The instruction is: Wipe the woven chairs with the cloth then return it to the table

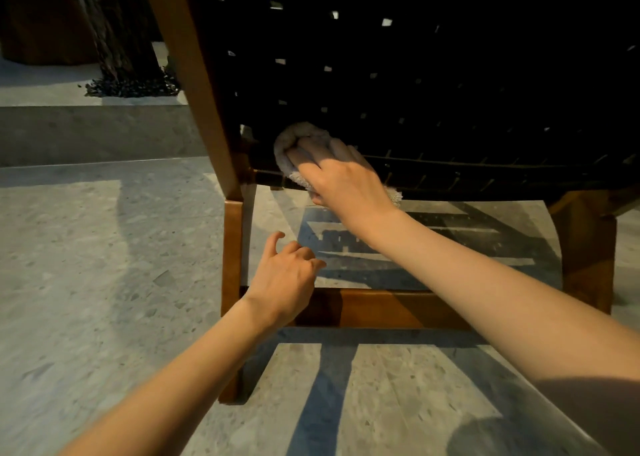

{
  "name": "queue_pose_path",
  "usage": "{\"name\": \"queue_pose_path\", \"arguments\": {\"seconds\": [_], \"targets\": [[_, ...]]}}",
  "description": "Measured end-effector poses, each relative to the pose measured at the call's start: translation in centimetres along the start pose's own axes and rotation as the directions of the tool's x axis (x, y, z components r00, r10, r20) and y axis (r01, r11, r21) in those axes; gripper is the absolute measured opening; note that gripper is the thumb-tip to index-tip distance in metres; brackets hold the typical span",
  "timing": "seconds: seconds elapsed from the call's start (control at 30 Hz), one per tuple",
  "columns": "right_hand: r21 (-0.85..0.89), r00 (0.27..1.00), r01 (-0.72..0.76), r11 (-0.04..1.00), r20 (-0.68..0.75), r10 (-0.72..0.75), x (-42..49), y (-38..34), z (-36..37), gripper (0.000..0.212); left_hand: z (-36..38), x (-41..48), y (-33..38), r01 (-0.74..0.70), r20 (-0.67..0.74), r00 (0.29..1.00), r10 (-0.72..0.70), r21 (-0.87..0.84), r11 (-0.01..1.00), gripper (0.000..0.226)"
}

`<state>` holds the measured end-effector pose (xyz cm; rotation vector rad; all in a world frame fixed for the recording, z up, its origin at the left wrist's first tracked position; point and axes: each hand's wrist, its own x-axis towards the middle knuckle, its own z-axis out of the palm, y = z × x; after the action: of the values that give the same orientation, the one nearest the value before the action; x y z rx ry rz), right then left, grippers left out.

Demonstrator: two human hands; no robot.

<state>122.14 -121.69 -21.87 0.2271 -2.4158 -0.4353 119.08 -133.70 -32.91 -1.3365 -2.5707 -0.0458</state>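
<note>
A woven chair [415, 74] with a dark strap back and a brown wooden frame fills the upper right of the head view, seen from behind. My right hand [343, 178] grips a bunched pale cloth [294, 144] and presses it against the lower left corner of the woven back, close to the wooden upright. My left hand [287, 275] hovers lower down in front of the chair's rear leg, fingers loosely curled, holding nothing and touching nothing.
A wooden crossbar [381, 308] joins the chair's legs near the floor. The grey speckled stone floor [104, 282] spreads left and toward me. A raised stone step [86, 133] with a tree trunk [117, 33] and dark gravel lies at the back left.
</note>
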Motion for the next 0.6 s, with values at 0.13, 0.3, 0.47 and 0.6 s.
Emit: {"name": "queue_pose_path", "arguments": {"seconds": [0.13,0.3,0.47,0.6], "targets": [[0.017,0.999,-0.034,0.999,-0.021,0.034,-4.4,5.3,-1.1,0.046,0.4,2.1,3.9,0.000,0.017,1.000,0.000,-0.033,0.999,0.042],[-0.023,0.945,-0.224,0.974,0.239,0.223,-11.7,13.7,-1.2,0.061,1.0,4.8,9.6,-0.046,0.048,0.997,0.052,-0.102,0.994,0.047],[-0.103,0.876,-0.360,0.927,0.305,0.374,-18.0,22.0,-2.9,0.053,1.1,7.2,13.9,-0.091,0.086,0.991,0.099,-0.098,0.991,0.051],[0.030,0.892,-0.433,0.901,0.157,0.424,-21.7,26.8,-4.2,0.037,1.2,8.6,16.2,-0.115,0.176,0.976,0.126,-0.070,0.991,0.051]]}}
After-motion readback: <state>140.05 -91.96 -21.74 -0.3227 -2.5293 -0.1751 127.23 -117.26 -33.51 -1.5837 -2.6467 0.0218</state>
